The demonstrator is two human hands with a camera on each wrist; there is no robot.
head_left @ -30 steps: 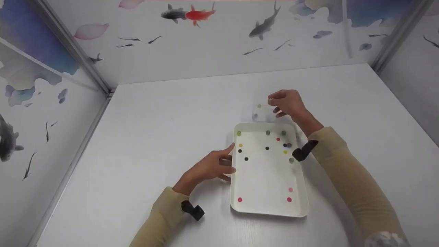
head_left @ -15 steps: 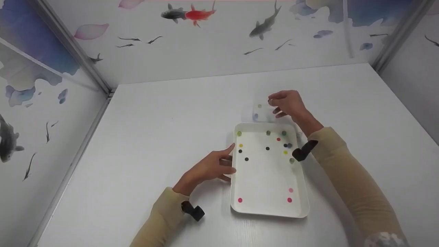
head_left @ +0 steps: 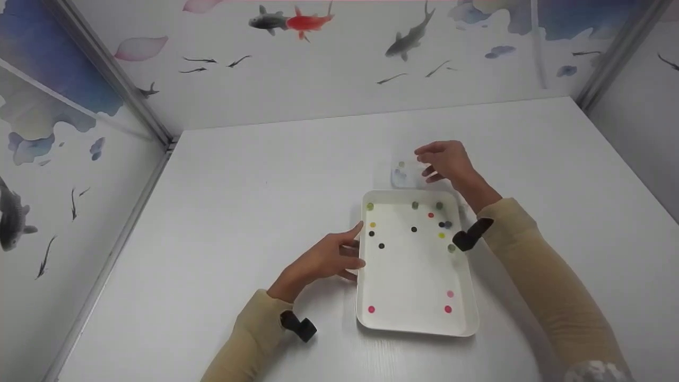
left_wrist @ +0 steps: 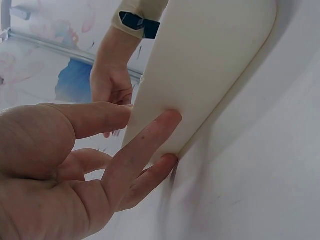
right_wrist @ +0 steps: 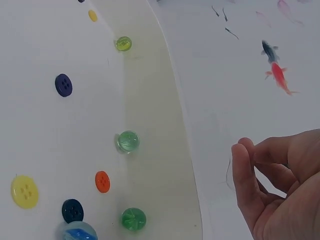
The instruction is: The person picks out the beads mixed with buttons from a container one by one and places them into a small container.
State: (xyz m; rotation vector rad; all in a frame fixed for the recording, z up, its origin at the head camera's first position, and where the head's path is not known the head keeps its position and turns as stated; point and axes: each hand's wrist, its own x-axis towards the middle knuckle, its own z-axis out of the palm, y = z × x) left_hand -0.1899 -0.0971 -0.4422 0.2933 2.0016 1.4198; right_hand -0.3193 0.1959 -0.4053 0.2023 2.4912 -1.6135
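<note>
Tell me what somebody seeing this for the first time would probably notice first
Probably the colored buttons and glass marbles scattered over the white tray, mostly toward its far end. The vivid red fish high on the back wall would likely come next. Then the left hand touching the tray's left side, and the right hand by a clear container just beyond the tray.

The tray [head_left: 408,276] stands on the surface [head_left: 238,185], well inside the left and right edges and far edge. A container [head_left: 395,182] sits behind the tray, the right hand [head_left: 448,161] at its right side. The left hand [head_left: 324,257] touches the tray's left edge. Inside, three marbles [head_left: 415,205] line the far edge; buttons [head_left: 414,229] lie mostly farther back, three toward the near corners.
</note>
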